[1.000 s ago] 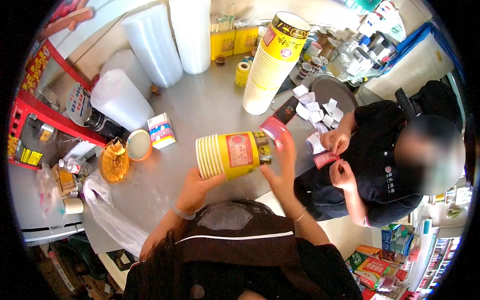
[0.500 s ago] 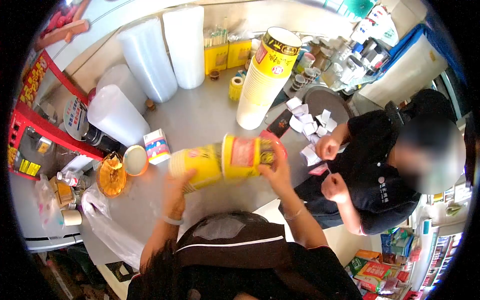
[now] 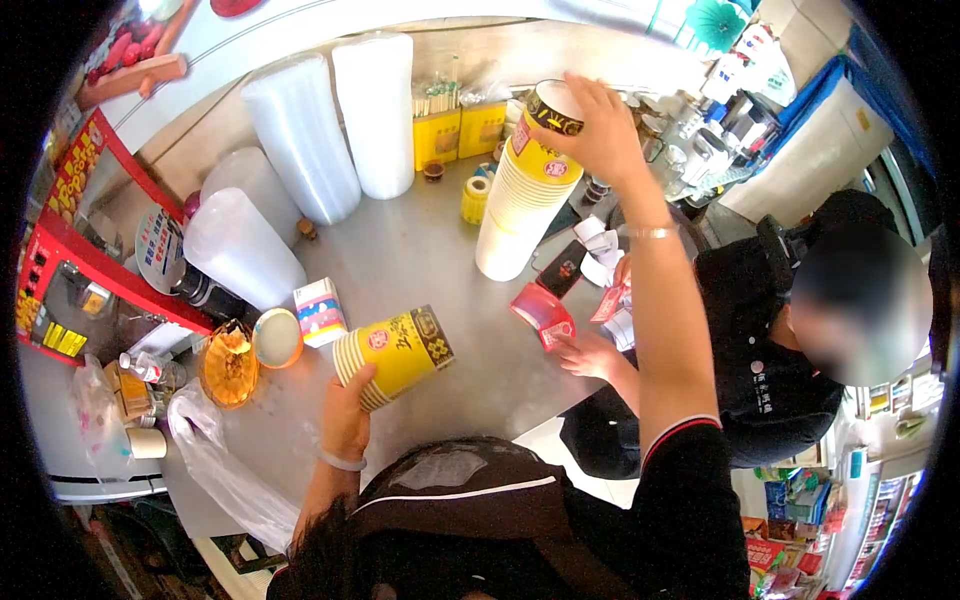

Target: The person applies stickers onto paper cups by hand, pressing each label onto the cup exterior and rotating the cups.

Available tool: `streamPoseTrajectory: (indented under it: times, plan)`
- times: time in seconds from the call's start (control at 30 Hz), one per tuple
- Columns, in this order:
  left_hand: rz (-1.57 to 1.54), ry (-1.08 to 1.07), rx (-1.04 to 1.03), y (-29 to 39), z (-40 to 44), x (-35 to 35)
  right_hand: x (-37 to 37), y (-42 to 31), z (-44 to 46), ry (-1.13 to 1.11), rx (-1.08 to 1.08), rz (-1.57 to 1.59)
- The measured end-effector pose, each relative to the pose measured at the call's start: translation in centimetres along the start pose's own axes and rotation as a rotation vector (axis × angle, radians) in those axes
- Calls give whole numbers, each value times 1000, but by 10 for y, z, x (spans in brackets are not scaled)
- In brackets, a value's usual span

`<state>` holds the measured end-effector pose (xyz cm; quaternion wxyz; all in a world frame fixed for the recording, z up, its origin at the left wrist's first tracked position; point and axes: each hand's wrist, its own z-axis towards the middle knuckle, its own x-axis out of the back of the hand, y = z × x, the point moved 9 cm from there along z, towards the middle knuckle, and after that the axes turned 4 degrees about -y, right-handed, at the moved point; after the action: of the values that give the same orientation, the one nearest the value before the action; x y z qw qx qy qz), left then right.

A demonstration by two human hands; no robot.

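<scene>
My left hand [image 3: 348, 412] is closed around the rim end of a short nested stack of yellow paper cups [image 3: 400, 345], tilted on its side above the metal table [image 3: 480, 385]. Its printed base end points right and up. On the table's far side stands a tall stack of paper cups [image 3: 512, 215], yellow at the top and white lower down. My right hand [image 3: 605, 130] grasps the top paper cup [image 3: 545, 150] of this stack, thumb on the near side. The other fingertips are partly hidden behind the cup's upper edge.
At my right a co-worker's hand [image 3: 590, 358] touches a red packet [image 3: 545, 312], near a phone [image 3: 562, 268] and folded white papers [image 3: 600, 245]. Leftward are tall stacks of clear lids [image 3: 303, 140], a tissue box [image 3: 320, 312], an orange bowl [image 3: 277, 338] and a plastic bag [image 3: 225, 460].
My right hand has left the yellow cups in front of me and reached up and away to the tall stack. A co-worker's hand has moved to the red packet.
</scene>
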<state>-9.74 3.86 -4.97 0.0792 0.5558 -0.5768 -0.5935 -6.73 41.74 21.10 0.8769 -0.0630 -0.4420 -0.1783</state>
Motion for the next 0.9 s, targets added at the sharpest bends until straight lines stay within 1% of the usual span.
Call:
streamPoseTrajectory:
  times: [0.1,0.13,0.17,0.23,0.27,0.33,0.4,0.43,0.47,0.53,0.6,0.67,0.7,0.8,0.83,0.9]
  plan:
    - [40,-66,35,-6,-5,-6,55,-14,-69,418,-81,359]
    - [49,-76,34,-7,-5,-9,60,-6,-108,535,-164,374]
    - [57,-85,33,-9,-6,-13,60,5,-152,612,-303,381]
    - [71,-107,53,-15,-7,-16,17,43,-250,691,-769,767]
    - [80,-121,72,-19,-7,-17,17,48,-284,698,-850,584]
    - [137,-162,91,-25,-7,-24,0,55,-308,341,-868,399]
    - [231,-204,90,-33,-7,-34,-17,69,-322,89,-982,372]
    - [328,-233,104,-38,-9,-37,-23,70,-321,-46,-1032,365]
    - [424,-261,121,-42,-10,-38,-23,72,-316,-109,-1071,341]
    - [558,-294,114,-44,-20,-42,-33,79,-311,-194,-1056,409]
    - [625,-303,66,-39,-29,-51,-52,89,-324,-171,-1099,621]
    - [576,-314,55,-37,-35,-51,-60,83,-332,-144,-1111,810]
    - [551,-319,47,-35,-37,-50,-72,88,-346,-195,-1129,777]
    - [635,-356,-16,-28,-42,-43,-46,33,-339,93,-1282,1504]
    - [462,-353,44,-34,-41,-41,-79,29,-354,160,-1334,1966]
    - [116,-345,170,-46,-40,-38,-62,4,-348,247,-1227,2054]
